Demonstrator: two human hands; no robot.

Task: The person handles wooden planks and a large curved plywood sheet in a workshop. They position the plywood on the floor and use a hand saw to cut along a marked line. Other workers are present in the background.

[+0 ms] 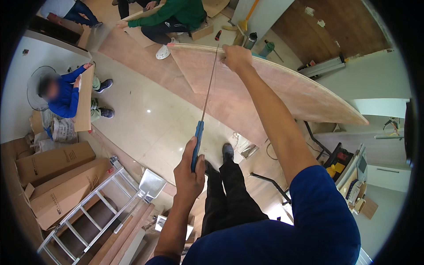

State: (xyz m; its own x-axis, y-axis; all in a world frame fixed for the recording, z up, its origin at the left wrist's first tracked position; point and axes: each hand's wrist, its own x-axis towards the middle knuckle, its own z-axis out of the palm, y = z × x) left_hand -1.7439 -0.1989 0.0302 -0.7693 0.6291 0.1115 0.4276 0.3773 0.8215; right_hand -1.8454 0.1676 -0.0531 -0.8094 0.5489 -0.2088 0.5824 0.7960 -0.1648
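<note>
My left hand (189,170) is wrapped around the blue handle of a handsaw (206,102). The saw's blade appears as a thin line pointing away from me, and its far end crosses the top edge of a large plywood board (212,66). That board is reddish-brown with a pale edge and stands tilted in front of me, slanting off to the right. Close to the blade, on its right, my right hand (237,57) grips the same upper edge with bent fingers. Some of its fingertips are hidden.
At left a person in blue (66,95) holds a wooden panel (84,99); another in green (185,17) crouches at the far side beside a board. Cardboard boxes (66,194), an aluminium ladder (88,212) and a dustpan (152,183) lie lower left. Black metal legs (271,185) stand at right.
</note>
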